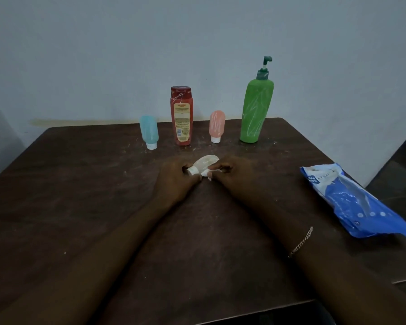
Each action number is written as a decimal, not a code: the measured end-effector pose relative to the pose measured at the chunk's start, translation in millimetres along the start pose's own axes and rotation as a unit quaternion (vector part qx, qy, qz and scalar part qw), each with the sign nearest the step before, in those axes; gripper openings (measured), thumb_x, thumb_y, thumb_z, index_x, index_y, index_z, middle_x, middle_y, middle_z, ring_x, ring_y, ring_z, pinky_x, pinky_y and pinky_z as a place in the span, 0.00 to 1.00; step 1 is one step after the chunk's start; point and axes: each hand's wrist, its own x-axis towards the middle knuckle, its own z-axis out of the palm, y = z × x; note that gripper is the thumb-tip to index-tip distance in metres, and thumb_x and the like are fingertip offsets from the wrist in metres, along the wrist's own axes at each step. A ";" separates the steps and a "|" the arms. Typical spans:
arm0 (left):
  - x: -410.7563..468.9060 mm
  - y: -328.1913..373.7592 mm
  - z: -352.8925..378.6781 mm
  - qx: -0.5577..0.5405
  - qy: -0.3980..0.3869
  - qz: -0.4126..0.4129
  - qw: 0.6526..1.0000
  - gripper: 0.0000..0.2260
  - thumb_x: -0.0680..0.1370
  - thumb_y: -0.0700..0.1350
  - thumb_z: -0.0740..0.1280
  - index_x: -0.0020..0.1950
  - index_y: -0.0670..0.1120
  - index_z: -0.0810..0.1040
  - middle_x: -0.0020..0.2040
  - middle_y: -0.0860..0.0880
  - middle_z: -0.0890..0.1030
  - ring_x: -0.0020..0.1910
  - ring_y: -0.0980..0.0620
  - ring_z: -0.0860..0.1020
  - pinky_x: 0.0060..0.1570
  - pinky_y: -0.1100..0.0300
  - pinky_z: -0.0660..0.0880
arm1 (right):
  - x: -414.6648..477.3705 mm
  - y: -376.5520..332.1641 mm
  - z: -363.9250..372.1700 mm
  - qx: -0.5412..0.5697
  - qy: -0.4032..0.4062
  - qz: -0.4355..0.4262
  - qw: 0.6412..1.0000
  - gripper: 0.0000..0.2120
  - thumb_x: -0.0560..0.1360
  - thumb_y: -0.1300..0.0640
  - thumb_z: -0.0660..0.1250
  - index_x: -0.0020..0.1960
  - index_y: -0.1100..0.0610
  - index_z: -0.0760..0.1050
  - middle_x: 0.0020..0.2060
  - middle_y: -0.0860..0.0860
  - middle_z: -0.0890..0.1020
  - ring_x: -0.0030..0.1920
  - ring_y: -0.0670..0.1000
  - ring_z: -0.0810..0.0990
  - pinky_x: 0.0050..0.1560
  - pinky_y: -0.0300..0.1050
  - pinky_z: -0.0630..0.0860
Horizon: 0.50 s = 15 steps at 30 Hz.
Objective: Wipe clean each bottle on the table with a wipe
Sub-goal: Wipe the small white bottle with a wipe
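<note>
Forearms reached in from the near edge, thin bracelet (301,241) on the right wrist. Left hand (176,178) gripped the pale small bottle (205,161) at its cap end, bottle on its side at mid-table (80,207); couldn't tell if it touched the top. Right hand (231,175) pinched a white wipe (206,176) against the bottle. Back row, upright, smeared white: blue bottle (149,131), red bottle (181,116), pink bottle (217,125), green pump bottle (256,109). Blue wipes pack (354,205) lay at the right edge.
</note>
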 end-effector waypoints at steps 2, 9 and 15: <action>0.9 -2.9 0.8 0.008 -0.001 0.007 1.000 0.16 0.72 0.50 0.77 0.57 0.46 0.82 0.51 0.49 0.83 0.46 0.56 0.78 0.48 0.56 0.78 | -0.3 -1.6 4.3 -0.021 0.013 -0.011 1.000 0.10 0.74 0.52 0.72 0.54 0.49 0.84 0.53 0.45 0.83 0.50 0.40 0.77 0.58 0.37 0.74; 1.3 -1.7 -1.6 0.013 -0.009 0.016 1.000 0.17 0.72 0.51 0.76 0.58 0.46 0.82 0.50 0.50 0.83 0.44 0.57 0.78 0.44 0.60 0.76 | -2.1 -1.6 3.2 -0.040 0.036 -0.005 0.999 0.11 0.76 0.51 0.70 0.57 0.51 0.81 0.55 0.45 0.82 0.52 0.41 0.77 0.52 0.31 0.71; 0.9 0.0 -2.8 0.012 -0.018 0.010 1.000 0.16 0.73 0.50 0.76 0.57 0.47 0.82 0.49 0.50 0.83 0.43 0.57 0.77 0.43 0.62 0.75 | -3.6 -8.0 11.1 -0.064 0.024 -0.043 0.997 0.06 0.75 0.55 0.70 0.51 0.53 0.83 0.49 0.47 0.84 0.47 0.41 0.76 0.54 0.38 0.74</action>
